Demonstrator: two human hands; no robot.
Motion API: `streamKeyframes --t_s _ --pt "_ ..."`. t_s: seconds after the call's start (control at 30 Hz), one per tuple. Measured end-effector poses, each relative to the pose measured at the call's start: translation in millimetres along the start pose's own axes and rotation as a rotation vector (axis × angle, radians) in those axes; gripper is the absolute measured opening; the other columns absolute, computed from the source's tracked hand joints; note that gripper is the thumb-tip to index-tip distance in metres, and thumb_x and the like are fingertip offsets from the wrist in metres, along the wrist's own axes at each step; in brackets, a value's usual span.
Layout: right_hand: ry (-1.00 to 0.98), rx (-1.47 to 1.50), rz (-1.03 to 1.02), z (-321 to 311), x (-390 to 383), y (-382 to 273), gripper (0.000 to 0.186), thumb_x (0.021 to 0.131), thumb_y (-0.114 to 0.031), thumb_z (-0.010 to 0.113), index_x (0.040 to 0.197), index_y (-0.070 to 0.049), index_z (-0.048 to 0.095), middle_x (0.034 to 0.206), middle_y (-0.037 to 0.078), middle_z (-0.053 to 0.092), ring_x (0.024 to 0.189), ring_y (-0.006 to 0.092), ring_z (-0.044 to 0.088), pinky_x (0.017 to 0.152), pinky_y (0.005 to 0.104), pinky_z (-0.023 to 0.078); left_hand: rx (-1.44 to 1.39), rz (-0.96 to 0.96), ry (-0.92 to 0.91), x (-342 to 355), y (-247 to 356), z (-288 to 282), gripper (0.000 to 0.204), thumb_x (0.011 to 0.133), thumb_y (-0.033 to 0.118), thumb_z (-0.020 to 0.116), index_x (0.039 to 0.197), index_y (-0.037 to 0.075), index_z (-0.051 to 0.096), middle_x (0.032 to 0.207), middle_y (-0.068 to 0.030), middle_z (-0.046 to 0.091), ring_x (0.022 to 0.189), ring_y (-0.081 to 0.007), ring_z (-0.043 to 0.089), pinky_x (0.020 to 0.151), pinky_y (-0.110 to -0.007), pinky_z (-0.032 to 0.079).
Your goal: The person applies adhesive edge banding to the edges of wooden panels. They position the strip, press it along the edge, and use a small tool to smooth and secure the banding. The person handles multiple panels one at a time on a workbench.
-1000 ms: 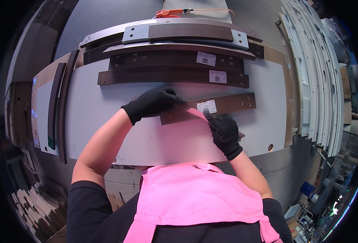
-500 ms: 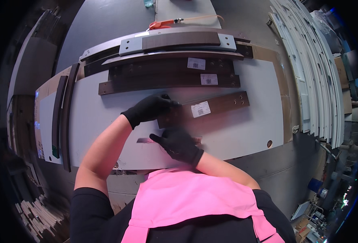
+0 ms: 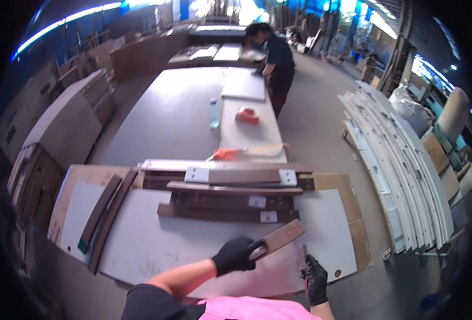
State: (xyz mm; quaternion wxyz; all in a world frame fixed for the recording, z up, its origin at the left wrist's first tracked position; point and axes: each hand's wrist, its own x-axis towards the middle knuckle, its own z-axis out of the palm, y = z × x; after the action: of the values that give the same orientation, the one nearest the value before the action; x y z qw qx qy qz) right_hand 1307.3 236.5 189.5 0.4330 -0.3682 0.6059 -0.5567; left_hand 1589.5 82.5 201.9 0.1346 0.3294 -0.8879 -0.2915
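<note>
My left hand (image 3: 238, 255), in a black glove, is closed on the near end of a short brown board (image 3: 285, 237) with small holes at its far end. The board slants away to the right over the white panel (image 3: 188, 256). To the right, my gloved right hand (image 3: 316, 281) is closed round a thin dark strip (image 3: 305, 256), seen almost edge-on, its tip pointing away from me. What kind of piece the strip is cannot be made out. Beyond the hands lie several dark brown boards (image 3: 222, 213), two of them bearing white labels.
Two long brown strips (image 3: 110, 221) lie at the panel's left. Farther off are an orange air gun (image 3: 226, 154) with a hose, a red tape dispenser (image 3: 248, 116) and a bottle (image 3: 214, 113). A co-worker (image 3: 277, 61) stands beyond. White slats (image 3: 401, 170) are stacked on the right.
The view has tipped up, bringing the co-worker and hall into sight. My right hand has moved right, away from the board, with the strip in it. The board has turned, its far end pointing more away.
</note>
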Motion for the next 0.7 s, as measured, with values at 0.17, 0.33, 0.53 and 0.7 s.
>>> streamKeyframes --t_s 0.17,0.33,0.53,0.7 --pt "-0.008 0.044 0.026 14 10 18 0.043 0.097 -0.005 0.061 0.140 0.000 0.059 0.100 0.005 0.069 0.073 0.0095 0.059 0.064 0.0250 0.051 -0.115 -0.529 0.609 -97 -23 -8 0.098 0.076 0.038 0.083 0.154 0.004 0.035 0.135 -0.0244 0.057 0.121 -0.0399 0.059 0.103 -0.047 0.048" --pt "-0.110 -0.085 -0.011 41 27 49 0.044 0.095 -0.001 0.059 0.139 -0.002 0.060 0.096 0.003 0.068 0.073 0.0074 0.058 0.065 0.0237 0.051 -0.336 -0.968 0.923 -156 -72 15 0.109 0.087 0.048 0.074 0.160 -0.001 0.011 0.163 -0.0252 0.027 0.150 -0.0329 0.031 0.120 -0.034 0.028" --pt "-0.279 0.102 0.036 54 28 41 0.048 0.093 0.005 0.057 0.140 -0.003 0.060 0.095 0.003 0.067 0.077 0.0087 0.060 0.068 0.0245 0.053 -1.055 -0.861 0.775 -124 -30 52 0.086 0.099 0.018 0.062 0.163 0.009 0.006 0.127 -0.0195 0.063 0.098 -0.0267 0.067 0.091 -0.036 0.055" --pt "-0.236 0.055 0.023 31 24 25 0.045 0.097 -0.004 0.061 0.142 0.000 0.057 0.122 0.010 0.068 0.087 0.0124 0.062 0.074 0.0271 0.053 -0.249 -0.488 0.349 -99 -21 42 0.050 0.096 0.023 0.066 0.144 0.016 0.055 0.080 -0.0094 0.066 0.072 -0.0227 0.065 0.067 -0.038 0.054"
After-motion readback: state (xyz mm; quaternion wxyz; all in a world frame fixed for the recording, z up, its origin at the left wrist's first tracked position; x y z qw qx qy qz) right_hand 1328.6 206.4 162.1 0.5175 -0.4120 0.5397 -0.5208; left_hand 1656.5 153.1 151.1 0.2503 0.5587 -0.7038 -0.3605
